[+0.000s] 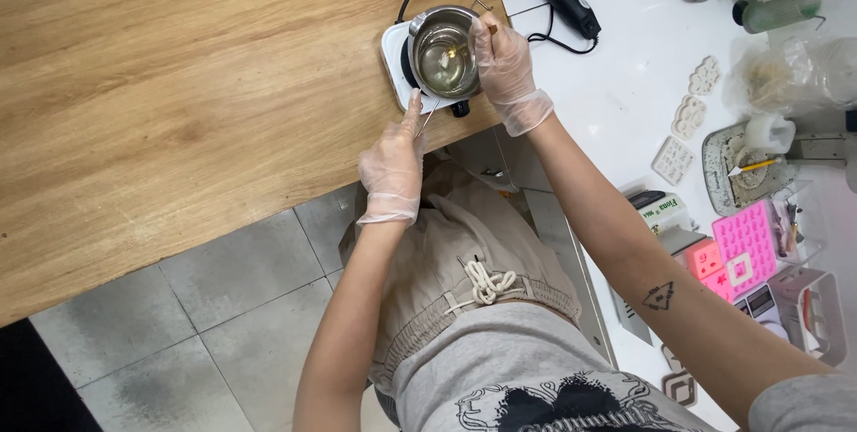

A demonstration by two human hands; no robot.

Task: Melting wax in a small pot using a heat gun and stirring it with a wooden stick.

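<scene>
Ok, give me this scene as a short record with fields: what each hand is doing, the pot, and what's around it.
left hand: gloved left hand at the thin wire handle of the pot
right hand: gloved right hand on the pot's rim, holding a small stirrer
pot: small round steel pot of clear liquid on a white hotplate
surface: wooden table
nearby: pink silicone mould on white counter

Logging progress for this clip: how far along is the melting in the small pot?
Done: the metal pot sits on the white hotplate, its contents mostly clear liquid. In hand: the right hand stirs with a stick while the left hand steadies the handle. Left: a pale unmelted lump remains, and the pink mould isn't visibly filled.
</scene>
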